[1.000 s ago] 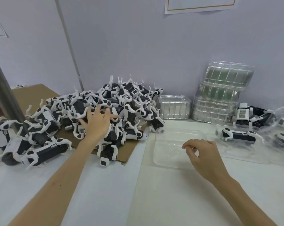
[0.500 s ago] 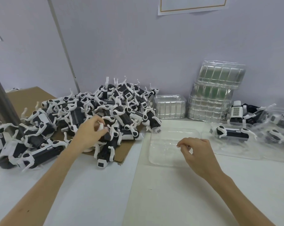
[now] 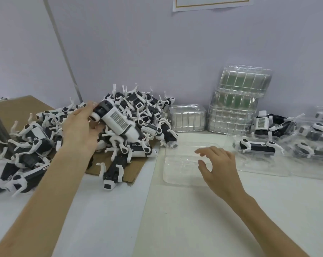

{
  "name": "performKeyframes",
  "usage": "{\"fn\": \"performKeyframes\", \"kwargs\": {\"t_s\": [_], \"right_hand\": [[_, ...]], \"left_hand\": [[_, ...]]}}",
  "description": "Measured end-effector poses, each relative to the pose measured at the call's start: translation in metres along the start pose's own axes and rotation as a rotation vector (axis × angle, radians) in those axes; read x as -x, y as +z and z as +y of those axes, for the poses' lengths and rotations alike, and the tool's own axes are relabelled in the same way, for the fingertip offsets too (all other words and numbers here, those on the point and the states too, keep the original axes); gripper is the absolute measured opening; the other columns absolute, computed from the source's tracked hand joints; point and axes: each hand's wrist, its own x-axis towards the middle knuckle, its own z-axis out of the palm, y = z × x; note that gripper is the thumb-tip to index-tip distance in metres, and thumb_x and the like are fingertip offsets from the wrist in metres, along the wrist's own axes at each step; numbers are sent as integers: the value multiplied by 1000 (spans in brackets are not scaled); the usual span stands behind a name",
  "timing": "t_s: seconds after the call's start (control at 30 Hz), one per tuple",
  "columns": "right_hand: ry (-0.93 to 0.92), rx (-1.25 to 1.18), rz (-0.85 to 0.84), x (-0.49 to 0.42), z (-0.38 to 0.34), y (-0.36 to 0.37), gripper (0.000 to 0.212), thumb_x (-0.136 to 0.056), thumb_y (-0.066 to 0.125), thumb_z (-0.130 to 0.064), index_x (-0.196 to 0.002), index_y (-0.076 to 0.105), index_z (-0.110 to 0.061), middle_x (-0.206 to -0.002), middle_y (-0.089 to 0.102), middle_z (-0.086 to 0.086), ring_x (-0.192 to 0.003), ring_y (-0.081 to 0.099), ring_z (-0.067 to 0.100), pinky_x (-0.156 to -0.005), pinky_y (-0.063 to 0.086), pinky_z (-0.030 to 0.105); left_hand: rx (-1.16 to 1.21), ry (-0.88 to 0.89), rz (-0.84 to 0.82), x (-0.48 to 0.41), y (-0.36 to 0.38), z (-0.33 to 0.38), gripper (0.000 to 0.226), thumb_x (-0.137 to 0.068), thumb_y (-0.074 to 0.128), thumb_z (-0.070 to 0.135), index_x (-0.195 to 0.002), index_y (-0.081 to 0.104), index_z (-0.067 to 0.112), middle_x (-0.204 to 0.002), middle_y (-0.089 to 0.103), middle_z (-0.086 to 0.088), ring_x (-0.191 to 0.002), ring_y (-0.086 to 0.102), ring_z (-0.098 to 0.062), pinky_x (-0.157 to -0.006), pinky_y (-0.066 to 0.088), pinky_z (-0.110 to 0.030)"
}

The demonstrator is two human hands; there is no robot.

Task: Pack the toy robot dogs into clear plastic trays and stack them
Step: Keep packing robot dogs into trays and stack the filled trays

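Left hand (image 3: 81, 130) grips one toy robot dog (image 3: 120, 123) by its end, held above the pile (image 3: 144, 115) (far left). Right hand (image 3: 219, 167), fingers loosely spread and holding nothing, hovers over the empty clear tray (image 3: 177, 169).

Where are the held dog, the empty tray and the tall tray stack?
held dog (image 3: 120, 121): head view, on its white back with the grille.
empty tray (image 3: 177, 171): head view, on the bare floor near its left edge.
tray stack (image 3: 233, 117): head view, on the front wall of the lower trays.
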Motion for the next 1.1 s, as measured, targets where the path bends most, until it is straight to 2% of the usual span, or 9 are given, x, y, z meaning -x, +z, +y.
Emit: {"fn": "performKeyframes", "kwargs": {"t_s": [0.13,0.33,0.43,0.53,0.7,0.87,0.97,1.03,1.1], "right_hand": [[-90,-85,111,-2,-5,-4,40,-87,69,-10,-123,60,-26,-102,61,-15,-96,59,7,-99,25,16],[-149,-328,159,-5,-4,-6,77,-89,68,-3,-150,31,-31,-134,49,-10,-103,61,4,-88,46,14],[-206,-283,200,-6,-1,-6,90,-81,77,-8,-154,26,-26,-140,47,-4,-106,56,-2,-86,45,10],[-264,-312,286,-7,-1,-5,74,-81,77,-9,-146,43,-13,-136,53,2,-118,53,0,-88,45,10],[-305,-272,478,-7,-3,-11,60,-64,86,3,-119,66,-7,-112,57,4,-107,54,2,-81,44,8],[-117,-472,482,-12,-11,-22,36,-80,78,-18,-112,62,-17,-111,59,4,-103,59,11,-85,47,19],[224,-1002,387,-17,-11,-28,26,-87,63,-15,-113,59,-16,-102,65,-3,-93,62,10,-77,52,21],[471,-1282,351,-20,-3,-32,22,-94,57,-16,-115,59,-15,-103,68,0,-101,65,17,-85,54,36],[646,-1491,279,-23,6,-35,19,-98,52,-26,-110,62,-15,-98,71,4,-96,68,24,-85,54,47]], "left_hand": [[351,-307,-59,21,30,-20,13,-96,62,13,-103,60,3,-97,72,-17,-86,75,-30,-70,62,-45],[274,-660,-401,46,56,-67,33,-90,65,15,-116,62,-4,-118,67,-25,-100,72,-36,-61,62,-39],[252,-768,-545,58,65,-85,44,-86,64,9,-126,56,-9,-128,62,-26,-111,67,-38,-78,61,-46],[171,-795,-659,67,70,-98,49,-92,59,8,-135,49,-12,-118,66,-25,-103,69,-35,-86,59,-43],[-263,-487,-754,76,81,-108,42,-100,55,25,-130,57,-4,-116,66,-21,-98,67,-29,-82,58,-41],[-562,131,-643,73,75,-114,17,-98,61,27,-107,61,12,-71,72,-7,-57,67,-21,-51,52,-27],[-925,555,-602,62,54,-131,6,-94,63,22,-99,67,22,-91,72,10,-86,64,-10,-75,50,-24],[-1139,576,-714,55,38,-150,13,-93,65,25,-106,70,23,-123,63,10,-117,54,-11,-101,40,-29],[-1211,476,-770,54,25,-168,13,-96,63,28,-106,70,23,-141,52,10,-135,41,-11,-111,28,-27]]}}
